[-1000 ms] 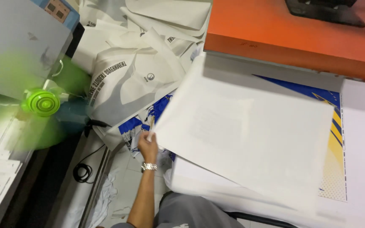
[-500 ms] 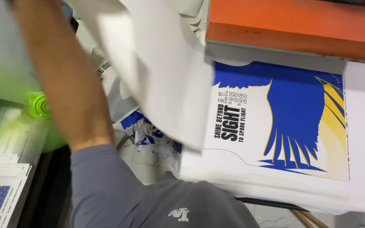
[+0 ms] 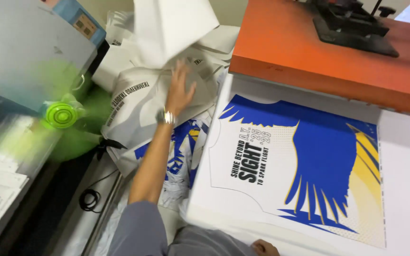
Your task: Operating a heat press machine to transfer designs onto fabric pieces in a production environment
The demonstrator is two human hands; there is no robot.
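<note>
A large white sheet (image 3: pixel 172 28) is seen lifted and bent — its lower corner meets the fingertips of the left hand (image 3: pixel 180 90), above a heap of white printed fabric. A printed transfer sheet (image 3: pixel 300 166) — blue feathers, yellow shading, black lettering — is laid flat on the press bed.

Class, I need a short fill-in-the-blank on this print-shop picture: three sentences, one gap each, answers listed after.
1. The left hand reaches up to a large sheet of white ____ above the pile of cloth bags.
2. The raised press plate is coloured ____.
3. A small ____ fan spins at the left.

Missing words: paper; orange; green
</note>
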